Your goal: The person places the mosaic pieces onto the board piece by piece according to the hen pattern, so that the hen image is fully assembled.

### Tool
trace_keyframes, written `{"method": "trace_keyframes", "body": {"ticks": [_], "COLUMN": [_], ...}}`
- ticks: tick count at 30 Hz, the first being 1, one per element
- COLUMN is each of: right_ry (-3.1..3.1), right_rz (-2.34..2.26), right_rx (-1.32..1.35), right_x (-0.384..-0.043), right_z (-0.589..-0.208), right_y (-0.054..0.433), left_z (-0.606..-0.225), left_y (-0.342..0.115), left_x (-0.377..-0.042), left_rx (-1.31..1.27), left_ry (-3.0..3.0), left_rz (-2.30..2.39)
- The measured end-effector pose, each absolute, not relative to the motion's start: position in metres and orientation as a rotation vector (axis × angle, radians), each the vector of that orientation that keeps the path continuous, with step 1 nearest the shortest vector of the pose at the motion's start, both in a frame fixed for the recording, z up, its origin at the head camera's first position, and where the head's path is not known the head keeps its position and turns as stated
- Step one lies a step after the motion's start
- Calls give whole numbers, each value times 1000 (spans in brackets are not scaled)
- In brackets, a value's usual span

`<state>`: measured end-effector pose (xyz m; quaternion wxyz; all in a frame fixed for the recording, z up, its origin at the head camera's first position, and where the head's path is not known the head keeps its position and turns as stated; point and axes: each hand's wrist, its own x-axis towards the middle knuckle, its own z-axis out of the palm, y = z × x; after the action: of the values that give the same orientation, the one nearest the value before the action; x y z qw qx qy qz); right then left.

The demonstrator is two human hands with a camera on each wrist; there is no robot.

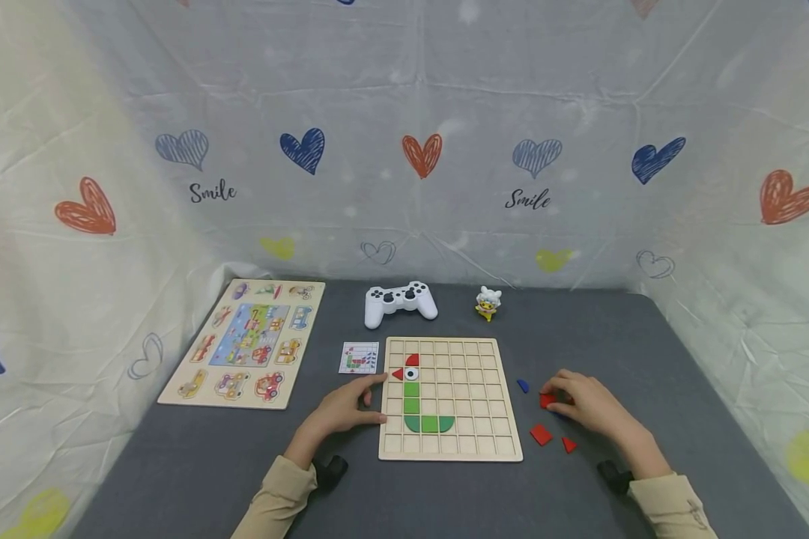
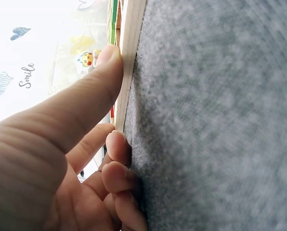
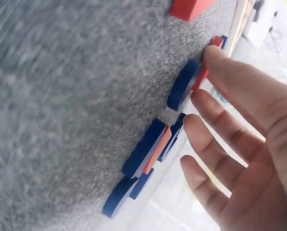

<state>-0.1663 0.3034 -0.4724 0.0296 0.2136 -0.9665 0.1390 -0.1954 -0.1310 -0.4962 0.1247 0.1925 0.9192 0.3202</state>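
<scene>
A square wooden grid board (image 1: 472, 404) lies on the table, with red, green and white pieces placed in a bird-like figure. My left hand (image 1: 340, 408) touches the board's left edge with thumb and index fingertip spread apart; its other fingers are bent in the left wrist view. To the board's right, my right hand (image 1: 589, 404) pinches a red piece (image 1: 547, 400) between thumb and index finger, low over the table. Near it lie a red square (image 1: 541, 434), a red triangle (image 1: 569, 445) and a blue piece (image 1: 523, 385). Several blue pieces (image 3: 144, 148) show in the right wrist view.
A small picture card (image 1: 359, 358) lies by the board's upper left corner. Behind the board are a white game controller (image 1: 401, 302) and a small figurine (image 1: 488, 302). A vehicle puzzle board (image 1: 195, 389) lies at the left. A printed curtain (image 1: 418, 224) hangs behind.
</scene>
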Motion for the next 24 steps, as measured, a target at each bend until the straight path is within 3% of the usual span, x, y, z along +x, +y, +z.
{"method": "trace_keyframes", "body": {"ticks": [10,24], "right_ry": [-2993,-2970], "right_rz": [495,628], "right_rx": [535,577], "right_x": [-168,-168], "right_z": [-469,-469], "right_y": [284,235], "left_z": [-496,-495], "left_y": [-131,-130], "left_x": [-195,-195], "left_rx": [559,553], "left_ry": [2681,2676], "left_rz": [938,944]}}
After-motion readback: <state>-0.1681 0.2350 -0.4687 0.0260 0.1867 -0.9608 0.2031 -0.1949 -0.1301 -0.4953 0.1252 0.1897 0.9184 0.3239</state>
